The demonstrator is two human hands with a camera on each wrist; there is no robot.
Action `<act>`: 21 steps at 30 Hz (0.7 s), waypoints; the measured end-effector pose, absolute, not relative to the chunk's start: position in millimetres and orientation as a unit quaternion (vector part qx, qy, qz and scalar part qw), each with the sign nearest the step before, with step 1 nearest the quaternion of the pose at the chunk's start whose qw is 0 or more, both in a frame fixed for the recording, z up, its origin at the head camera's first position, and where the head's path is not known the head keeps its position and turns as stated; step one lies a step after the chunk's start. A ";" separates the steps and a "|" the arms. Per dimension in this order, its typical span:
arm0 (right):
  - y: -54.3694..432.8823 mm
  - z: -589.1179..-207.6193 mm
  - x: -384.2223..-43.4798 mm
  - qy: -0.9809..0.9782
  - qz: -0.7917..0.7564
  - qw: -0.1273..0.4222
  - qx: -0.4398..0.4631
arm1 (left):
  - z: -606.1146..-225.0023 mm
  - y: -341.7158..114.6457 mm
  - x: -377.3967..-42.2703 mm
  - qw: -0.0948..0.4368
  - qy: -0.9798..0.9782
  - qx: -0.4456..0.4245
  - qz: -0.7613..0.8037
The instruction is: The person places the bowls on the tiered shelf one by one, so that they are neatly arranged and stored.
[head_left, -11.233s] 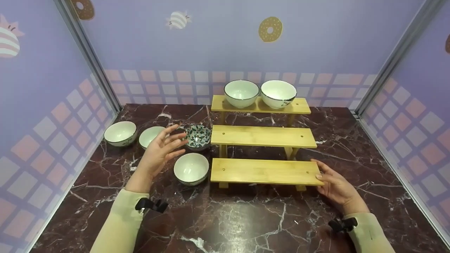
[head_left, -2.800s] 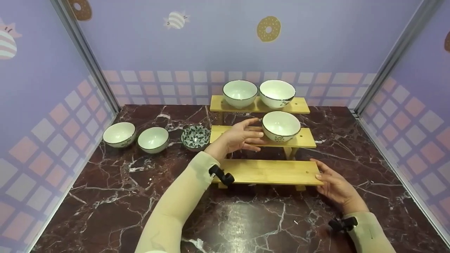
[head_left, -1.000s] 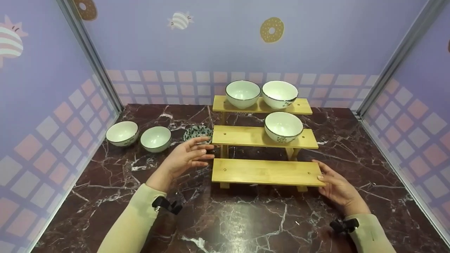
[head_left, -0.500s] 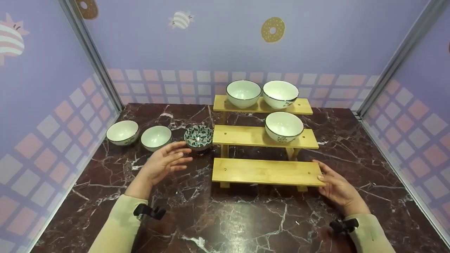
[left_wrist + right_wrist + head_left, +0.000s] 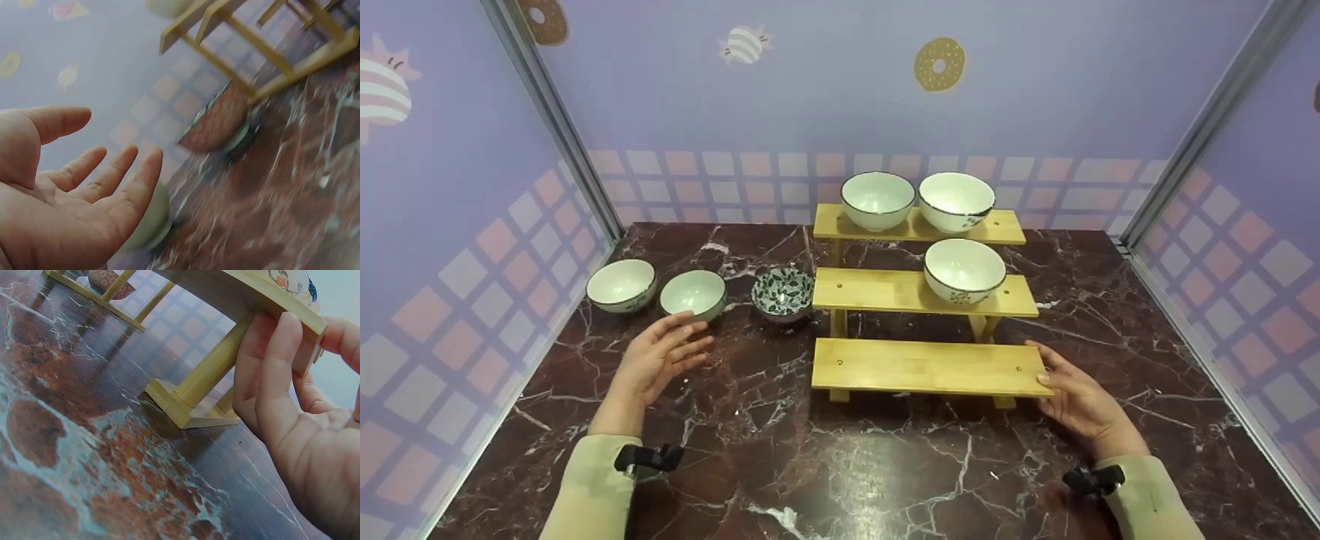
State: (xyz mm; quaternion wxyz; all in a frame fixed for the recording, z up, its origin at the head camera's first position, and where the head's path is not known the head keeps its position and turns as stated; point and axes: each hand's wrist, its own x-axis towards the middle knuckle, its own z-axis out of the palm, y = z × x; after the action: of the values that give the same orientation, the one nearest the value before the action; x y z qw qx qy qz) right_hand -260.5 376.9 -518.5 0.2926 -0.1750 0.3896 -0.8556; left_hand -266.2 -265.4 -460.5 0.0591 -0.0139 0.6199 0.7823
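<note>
My left hand (image 5: 656, 360) hovers over the tabletop with its fingers loosely extended, just in front of a pale green bowl (image 5: 694, 295); its palm holds nothing in the left wrist view. With thumb on top and fingers underneath, my right hand (image 5: 1080, 401) grips the right end of the lowest board of a three-step wooden stand (image 5: 922, 366). A white bowl with a dark rim (image 5: 964, 270) sits right of centre on the middle step. The top step bears a pale bowl (image 5: 877, 200) and a white bowl (image 5: 956, 201) side by side.
A white bowl (image 5: 621, 285) stands at the far left of the dark marbled table (image 5: 885, 480). Close to the stand's left side is a small leaf-patterned bowl (image 5: 782, 295). Patterned walls (image 5: 780, 112) enclose the table at the back and both sides.
The white bowl has gone from the table, left of the stand, to the middle step. My left hand let it go and drew back left to the green bowl. The right hand stays put.
</note>
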 end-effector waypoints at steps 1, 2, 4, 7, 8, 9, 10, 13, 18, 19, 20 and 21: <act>376.9 -518.6 -260.8 0.389 -0.856 0.292 -0.175 | -461.9 -270.4 -266.1 0.052 0.616 -0.023 0.786; 377.0 -518.9 -261.1 0.390 -0.856 0.291 -0.177 | -463.1 -275.0 -265.9 0.042 0.610 -0.033 0.790; 377.1 -519.6 -261.4 0.389 -0.855 0.291 -0.180 | -464.9 -283.3 -265.4 0.027 0.599 -0.053 0.799; 377.2 -520.6 -261.8 0.390 -0.853 0.290 -0.188 | -467.1 -293.6 -265.0 0.002 0.579 -0.088 0.811; 377.1 -520.8 -261.8 0.390 -0.853 0.291 -0.190 | -468.0 -296.4 -265.1 -0.009 0.574 -0.101 0.812; 377.0 -521.0 -261.8 0.390 -0.852 0.291 -0.192 | -468.7 -299.1 -265.4 -0.019 0.569 -0.116 0.814; 376.9 -521.1 -261.8 0.389 -0.852 0.291 -0.194 | -469.6 -301.0 -265.7 -0.032 0.563 -0.133 0.815; 376.7 -521.1 -261.8 0.387 -0.853 0.292 -0.195 | -473.2 -306.4 -268.6 -0.074 0.556 -0.180 0.808; 376.4 -520.2 -261.4 0.387 -0.854 0.292 -0.190 | -478.3 -312.7 -278.4 -0.127 0.545 -0.238 0.794; 376.3 -520.1 -261.3 0.388 -0.853 0.292 -0.189 | -479.1 -314.1 -281.1 -0.132 0.543 -0.248 0.791; 376.1 -520.0 -261.2 0.390 -0.853 0.292 -0.188 | -480.0 -315.3 -283.7 -0.135 0.549 -0.253 0.785; 376.0 -520.0 -261.1 0.391 -0.852 0.292 -0.187 | -480.8 -316.6 -286.4 -0.137 0.556 -0.259 0.778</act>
State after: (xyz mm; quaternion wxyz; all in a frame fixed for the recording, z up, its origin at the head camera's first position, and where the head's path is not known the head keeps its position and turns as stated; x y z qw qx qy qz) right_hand -261.1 376.0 -520.0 0.2922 -0.1869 0.3911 -0.8525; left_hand -286.4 -316.6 -480.8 -0.1369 -0.2586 0.5559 0.7780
